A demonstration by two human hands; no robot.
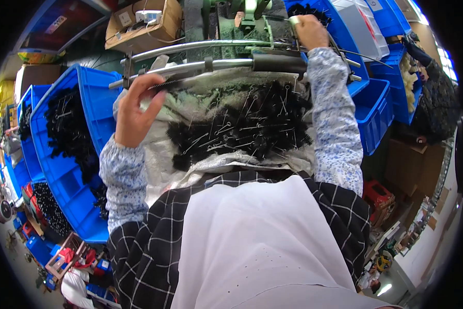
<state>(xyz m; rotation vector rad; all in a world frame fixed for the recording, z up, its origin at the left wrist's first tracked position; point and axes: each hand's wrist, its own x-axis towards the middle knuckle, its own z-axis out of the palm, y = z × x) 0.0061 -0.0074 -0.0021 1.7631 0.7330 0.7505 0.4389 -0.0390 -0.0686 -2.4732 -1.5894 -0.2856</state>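
Observation:
My left hand (137,110) is curled at the near left of the metal rails, thumb and fingers bent around a dark, blurred bristly piece that looks like a small black brush (182,82). My right hand (312,32) is closed at the far right of the machine (223,28), beside a dark upright part; what its fingers grip is hidden. Between my forearms, a pile of black bristle brushes (241,129) with looped wire ends lies on a pale cloth (162,149). Two metal rails (185,67) run across the machine's near side, a black sleeve (278,63) around one.
Left stands a large blue bin (100,103) holding more black brushes (69,121). Behind it is an open cardboard box (144,33) with a cable. On the right are several blue bins (374,116), a grey-white crate (357,31) and a person in dark clothes (437,98).

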